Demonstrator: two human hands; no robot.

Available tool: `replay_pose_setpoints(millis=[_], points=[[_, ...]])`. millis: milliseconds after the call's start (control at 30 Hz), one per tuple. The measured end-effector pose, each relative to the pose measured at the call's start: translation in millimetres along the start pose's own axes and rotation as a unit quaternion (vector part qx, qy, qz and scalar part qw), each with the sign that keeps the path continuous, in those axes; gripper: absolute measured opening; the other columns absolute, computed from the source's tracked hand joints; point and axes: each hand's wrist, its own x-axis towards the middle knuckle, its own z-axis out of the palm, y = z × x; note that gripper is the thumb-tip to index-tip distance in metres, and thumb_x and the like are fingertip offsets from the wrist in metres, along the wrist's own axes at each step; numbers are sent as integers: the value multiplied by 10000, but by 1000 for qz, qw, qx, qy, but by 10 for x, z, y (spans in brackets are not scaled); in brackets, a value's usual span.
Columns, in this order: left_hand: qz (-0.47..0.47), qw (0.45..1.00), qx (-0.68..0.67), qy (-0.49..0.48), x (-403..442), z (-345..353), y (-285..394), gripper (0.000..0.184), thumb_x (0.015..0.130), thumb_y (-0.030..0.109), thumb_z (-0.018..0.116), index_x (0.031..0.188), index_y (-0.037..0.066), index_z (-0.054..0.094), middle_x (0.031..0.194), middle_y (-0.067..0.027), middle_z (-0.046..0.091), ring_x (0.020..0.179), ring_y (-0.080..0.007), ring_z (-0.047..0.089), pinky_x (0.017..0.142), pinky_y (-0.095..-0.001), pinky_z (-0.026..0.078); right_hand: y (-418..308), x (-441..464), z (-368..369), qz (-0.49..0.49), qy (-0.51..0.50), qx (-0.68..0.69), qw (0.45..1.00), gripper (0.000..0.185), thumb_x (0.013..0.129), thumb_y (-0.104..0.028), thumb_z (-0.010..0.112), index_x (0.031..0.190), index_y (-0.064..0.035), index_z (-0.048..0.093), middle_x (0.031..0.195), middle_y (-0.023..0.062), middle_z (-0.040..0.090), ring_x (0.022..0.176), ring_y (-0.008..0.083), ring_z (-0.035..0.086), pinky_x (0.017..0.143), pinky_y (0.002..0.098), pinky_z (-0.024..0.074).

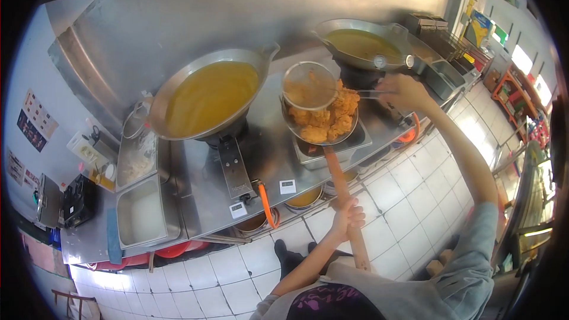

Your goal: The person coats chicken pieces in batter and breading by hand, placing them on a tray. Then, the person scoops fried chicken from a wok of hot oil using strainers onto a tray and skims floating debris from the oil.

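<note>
My left hand (346, 220) is wrapped round the long wooden handle (336, 173) of a large strainer. Golden fried chicken pieces (320, 123) fill the strainer's bowl, which rests over a metal pan (363, 144) on the counter. With my right hand (409, 92) I grip the thin metal handle of a small fine-mesh skimmer (301, 83). The skimmer is tilted over the far left part of the chicken, and brownish bits show through its mesh. Whether it touches the pieces I cannot tell.
Left of the strainer stands a wide wok of yellow oil (210, 98) on a burner. Another oil-filled wok (361, 42), with a dial thermometer (380, 61) at its rim, is behind right. Two timers, an orange hose (268, 204) and metal trays (148, 216) line the counter.
</note>
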Motion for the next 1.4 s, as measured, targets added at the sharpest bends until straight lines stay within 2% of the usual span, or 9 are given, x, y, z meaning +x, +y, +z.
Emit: replay_pose_setpoints(millis=[200, 267, 500, 600, 667, 767, 967, 1167, 1400], points=[[-11, 999, 30, -24, -84, -91, 114, 176, 912, 277, 552, 806, 171, 460, 529, 97, 285, 412, -21, 270, 371, -179, 247, 514, -762, 239, 50, 30, -34, 998, 265, 769, -271, 663, 1027, -213, 675, 906, 75, 681, 844, 278, 644, 750, 391, 498], [3, 999, 42, 15, -164, -35, 134, 230, 964, 290, 466, 788, 143, 446, 502, 105, 260, 388, 2, 239, 349, -152, 226, 644, -918, 422, 37, 57, -25, 997, 279, 772, -275, 664, 1046, -221, 668, 888, 76, 682, 826, 278, 648, 737, 394, 501], [10, 996, 87, 35, -298, -115, 300, 225, 948, 289, 497, 776, 150, 463, 493, 103, 263, 378, -5, 235, 339, -164, 220, 773, -1249, 719, 48, 99, -68, 992, 302, 808, -300, 652, 1105, -254, 626, 752, 54, 667, 636, 255, 638, 594, 369, 504], [7, 996, 89, 30, -309, -89, 316, 234, 950, 296, 494, 770, 150, 460, 491, 103, 267, 377, -3, 237, 341, -162, 216, 851, -1329, 852, -27, 178, -104, 978, 317, 816, -266, 648, 1130, -257, 610, 657, 30, 614, 523, 223, 579, 526, 345, 466], [6, 996, 88, 33, -306, -96, 320, 234, 949, 295, 495, 769, 150, 459, 492, 102, 267, 376, -3, 238, 342, -162, 216, 915, -1382, 913, -106, 230, -239, 937, 373, 800, -190, 631, 1167, -249, 595, 595, -8, 529, 465, 185, 509, 501, 320, 418], [7, 996, 86, 31, -314, -91, 319, 233, 963, 287, 464, 779, 145, 453, 499, 102, 267, 381, 3, 239, 346, -153, 220, 1045, -1488, 985, -109, 207, -284, 930, 475, 768, -125, 605, 1226, -250, 568, 613, -27, 470, 502, 140, 491, 504, 300, 383], [4, 996, 78, 31, -314, -92, 310, 242, 978, 287, 435, 787, 139, 449, 498, 105, 264, 380, 10, 240, 346, -143, 222, 1003, -1511, 1015, -130, 223, -291, 921, 607, 734, -76, 584, 1306, -261, 501, 738, -8, 510, 678, 124, 550, 525, 303, 416], [7, 996, 77, 33, -324, -78, 313, 236, 977, 282, 437, 788, 141, 446, 497, 104, 265, 379, 10, 243, 344, -143, 224, 902, -1513, 878, -90, 154, -245, 953, 618, 739, -50, 570, 1308, -278, 484, 815, -28, 561, 764, 159, 579, 531, 294, 498], [8, 997, 77, 28, -323, -70, 313, 228, 975, 277, 439, 790, 144, 443, 501, 104, 272, 381, 10, 245, 344, -145, 225, 828, -1463, 803, -113, 167, -261, 944, 619, 736, -47, 583, 1298, -288, 490, 829, -28, 568, 755, 159, 581, 508, 280, 495]])
